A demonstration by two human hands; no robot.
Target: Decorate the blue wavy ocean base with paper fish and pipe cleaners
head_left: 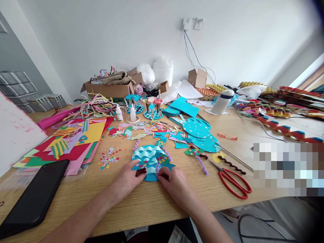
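A round blue disc (pixel 151 174) with pale wavy strips lies near the table's front edge. Paper fish and purple twisted stems stand on it. At its left side my left hand (pixel 133 177) has its fingers pressed together beside a blue fish (pixel 140 164); what they pinch is too small to make out. From the right, my right hand (pixel 173 182) pinches the lower end of a purple stem (pixel 157 168) under a dark green spotted fish (pixel 162 158). Another purple stem (pixel 167 153) rises behind that fish, and one (pixel 136 144) stands at the disc's back left.
Red-handled scissors (pixel 234 182) and a loose purple stem (pixel 201 165) lie to the right. On the left are a black phone (pixel 35 194) and coloured paper sheets (pixel 88 148). Glue bottles (pixel 133 113), blue discs (pixel 205 142) and a white flask (pixel 222 103) are farther back.
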